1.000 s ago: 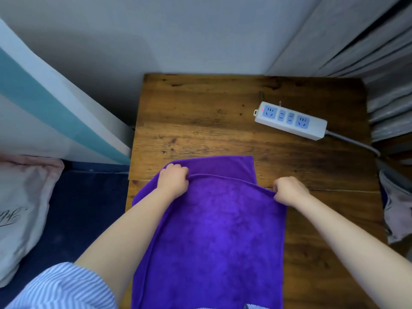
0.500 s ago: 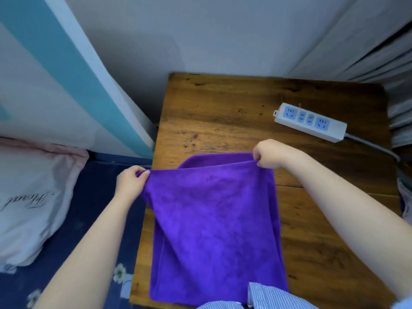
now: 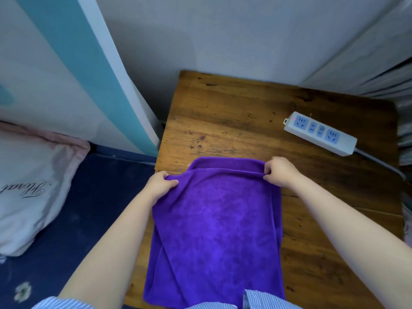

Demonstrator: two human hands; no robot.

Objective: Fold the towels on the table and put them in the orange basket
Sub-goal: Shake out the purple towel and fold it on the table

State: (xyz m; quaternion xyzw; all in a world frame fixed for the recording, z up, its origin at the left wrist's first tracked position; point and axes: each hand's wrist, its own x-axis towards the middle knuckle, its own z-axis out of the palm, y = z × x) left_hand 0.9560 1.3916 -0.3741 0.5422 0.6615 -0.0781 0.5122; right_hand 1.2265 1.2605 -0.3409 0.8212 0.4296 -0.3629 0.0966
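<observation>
Table: wooden top against the wall. Far half bare; near half serves as the folding surface.
Towel: purple, lying on the near part of the table, its near end running to the table edge at the person's striped shirt. Upper layer raised at the far end; a lower layer shows as a strip beyond it. Likely a fold in progress, layers being brought edge to edge.
Pillow: pale, on dark bedding left of the table. Not involved.
Power strip: white, far right of the table, well apart from the towel, cord leading off right.
Left hand: fingers curled, pinching the upper layer's far left corner, just past the table's left edge.
Right hand: fingers curled, gripping the far right corner. Both corners held, probably to keep the edge taut.
Not visible: orange basket; any further towels. Layer count at the near end cannot be told.
</observation>
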